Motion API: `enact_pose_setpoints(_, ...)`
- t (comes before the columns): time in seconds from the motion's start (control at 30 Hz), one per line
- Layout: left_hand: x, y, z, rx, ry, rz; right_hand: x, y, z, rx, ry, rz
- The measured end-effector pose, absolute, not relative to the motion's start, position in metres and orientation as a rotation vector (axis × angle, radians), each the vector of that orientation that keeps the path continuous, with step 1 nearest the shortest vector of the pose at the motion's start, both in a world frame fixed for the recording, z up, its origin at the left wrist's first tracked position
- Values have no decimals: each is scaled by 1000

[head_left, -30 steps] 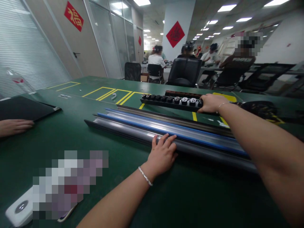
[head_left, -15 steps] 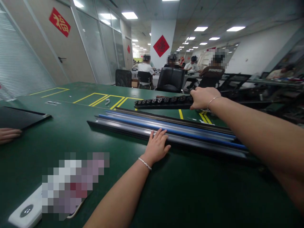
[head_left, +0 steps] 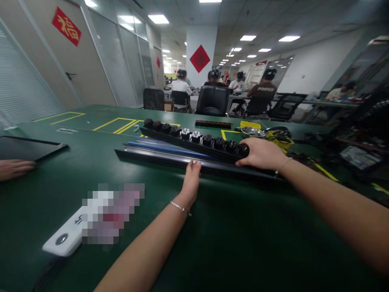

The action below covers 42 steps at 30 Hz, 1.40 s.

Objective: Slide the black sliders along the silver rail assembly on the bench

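My right hand (head_left: 261,154) is closed on the right end of a long black strip (head_left: 194,142) topped with a row of round, knob-like black pieces, two of them showing white. The strip is tilted, its left end farther back, above some long rails. Nearest to me lies a black rail (head_left: 146,155) with a shiny grey channel; a blue-edged rail (head_left: 170,147) shows behind it, partly covered by the strip. My left hand (head_left: 192,182) grips the front rail's near edge, fingers close together on it.
A white power bank-like device (head_left: 65,239) lies at front left beside a blurred item. At far left another person's hand (head_left: 16,168) rests near a dark flat panel (head_left: 27,149). Farther back are a brown-black strip (head_left: 213,123) and a metal dish (head_left: 251,131). People sit beyond.
The black strip has come down and nearer over the rails, turning so its knob-like pieces show more. My left hand has gone from spread fingers to gripping the front rail's edge.
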<state>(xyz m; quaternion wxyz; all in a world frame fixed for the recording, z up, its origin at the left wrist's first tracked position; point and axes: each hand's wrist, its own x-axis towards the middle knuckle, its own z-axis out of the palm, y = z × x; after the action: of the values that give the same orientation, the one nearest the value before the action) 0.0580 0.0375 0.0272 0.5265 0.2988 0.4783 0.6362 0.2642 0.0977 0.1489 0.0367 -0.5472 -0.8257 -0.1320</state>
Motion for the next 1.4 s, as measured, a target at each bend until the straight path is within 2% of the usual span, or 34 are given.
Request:
enact_pose_setpoints(0.13,57,3,34,466,1042,1573,256,61,116,-1682,-2582,-297)
enact_pose_setpoints(0.37,53,-29,33,227,1214,1536,236,35,75,-1681,-2633,-118)
enact_pose_setpoints(0.77,49,-24,21,383,1376,1538,194,55,57,-1584,-2699,-24)
enact_pose_setpoints(1.0,58,-19,-1,833,1685,1487,188,63,55,-1560,-2735,46)
enact_pose_setpoints(1.2,58,-31,8,1780,1731,1663,215,27,56,-1280,-2536,-197)
enact_pose_setpoints(1.4,72,-20,16,2543,1638,1184,302,-8,32,-1830,-1717,-258)
